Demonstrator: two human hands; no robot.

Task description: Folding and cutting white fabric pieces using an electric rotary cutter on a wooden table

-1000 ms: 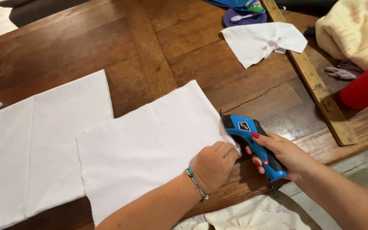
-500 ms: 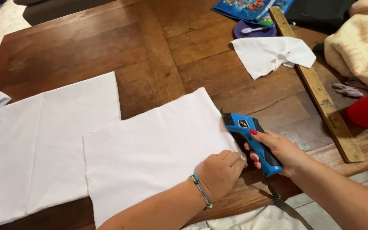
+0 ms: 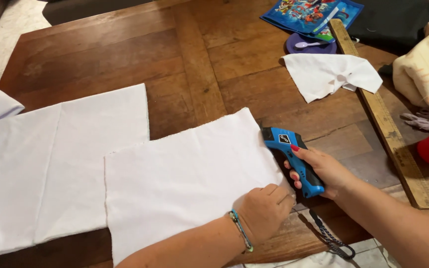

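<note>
Right hand [image 3: 326, 171] grips blue cutter [image 3: 291, 158] beside white cloth [image 3: 189, 181].
</note>
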